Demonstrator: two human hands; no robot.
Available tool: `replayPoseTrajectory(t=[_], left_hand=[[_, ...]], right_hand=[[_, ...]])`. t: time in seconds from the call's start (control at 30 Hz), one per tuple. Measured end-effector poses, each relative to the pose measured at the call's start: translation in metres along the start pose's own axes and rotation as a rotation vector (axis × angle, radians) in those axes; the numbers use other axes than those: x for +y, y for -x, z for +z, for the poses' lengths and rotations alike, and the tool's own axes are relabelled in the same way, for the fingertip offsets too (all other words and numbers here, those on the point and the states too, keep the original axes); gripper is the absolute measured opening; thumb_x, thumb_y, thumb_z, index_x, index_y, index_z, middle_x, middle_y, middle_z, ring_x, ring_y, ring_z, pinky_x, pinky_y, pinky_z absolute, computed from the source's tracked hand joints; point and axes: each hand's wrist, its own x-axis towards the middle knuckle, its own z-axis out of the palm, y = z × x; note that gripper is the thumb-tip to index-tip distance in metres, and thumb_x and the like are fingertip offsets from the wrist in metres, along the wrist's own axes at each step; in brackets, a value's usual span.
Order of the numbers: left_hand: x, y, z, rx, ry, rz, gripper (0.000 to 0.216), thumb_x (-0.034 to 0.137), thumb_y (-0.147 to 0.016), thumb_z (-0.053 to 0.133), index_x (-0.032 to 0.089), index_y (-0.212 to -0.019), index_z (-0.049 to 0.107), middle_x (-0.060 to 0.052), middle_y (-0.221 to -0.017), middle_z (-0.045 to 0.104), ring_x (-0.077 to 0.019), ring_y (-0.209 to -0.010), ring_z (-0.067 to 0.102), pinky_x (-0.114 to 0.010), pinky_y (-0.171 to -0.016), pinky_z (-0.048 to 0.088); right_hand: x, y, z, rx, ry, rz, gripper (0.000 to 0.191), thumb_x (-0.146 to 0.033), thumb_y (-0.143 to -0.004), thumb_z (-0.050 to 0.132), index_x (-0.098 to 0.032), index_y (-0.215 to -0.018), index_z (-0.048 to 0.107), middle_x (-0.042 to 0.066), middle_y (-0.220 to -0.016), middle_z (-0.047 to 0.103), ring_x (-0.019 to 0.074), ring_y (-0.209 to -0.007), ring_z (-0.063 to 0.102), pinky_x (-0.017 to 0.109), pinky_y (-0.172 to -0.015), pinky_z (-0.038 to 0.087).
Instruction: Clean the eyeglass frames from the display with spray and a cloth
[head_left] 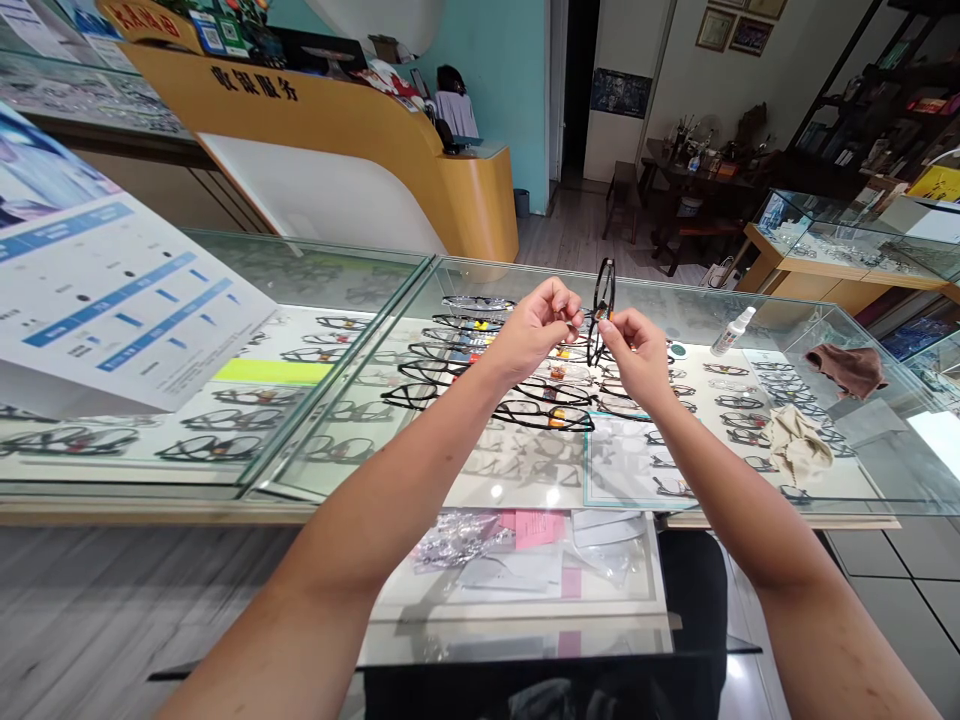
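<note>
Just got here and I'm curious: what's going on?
A person holds dark-framed glasses up in the right hand, above a glass display counter. The left hand is curled close by; whether it grips anything is unclear. Other eyeglass frames lie in rows below, with a spray bottle and brown cloth further right.

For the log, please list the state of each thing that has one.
Glasses: held up on edge
Right hand: pinching the glasses
Left hand: fingers curled; grip unclear
Drawer: open, with plastic bags inside
Spray bottle: standing
Brown cloth: crumpled
Beige cloth: crumpled
Printed card: folded
</note>
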Motion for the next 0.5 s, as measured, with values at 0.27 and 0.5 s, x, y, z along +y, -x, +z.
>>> replayPoseTrajectory(t=[0.27, 0.5], left_hand=[[-0.0003, -0.0005, -0.0006, 0.009, 0.003, -0.008, 0.038, 0.009, -0.055, 0.06, 0.022, -0.078, 0.032, 0.003, -0.083, 0.045, -0.0093, -0.078, 0.051, -0.019, -0.059, 0.038], [0.0012, -0.001, -0.0002, 0.002, 0.031, -0.001, 0.035, 0.008, -0.051, 0.052, 0.022, -0.077, 0.033, 0.003, -0.082, 0.045, -0.0091, -0.075, 0.048, -0.02, -0.061, 0.038]], right_hand=[[-0.0006, 0.0, 0.0003, -0.001, -0.013, 0.001, 0.068, -0.088, -0.086, 0.067, -0.023, -0.075, 0.051, -0.004, -0.065, 0.04, 0.0128, -0.06, 0.031, 0.031, -0.059, 0.026], [0.0008, 0.0, 0.0004, -0.003, 0.006, 0.01, 0.067, -0.087, -0.088, 0.065, -0.023, -0.076, 0.05, -0.004, -0.065, 0.04, 0.0131, -0.061, 0.032, 0.03, -0.06, 0.028]])
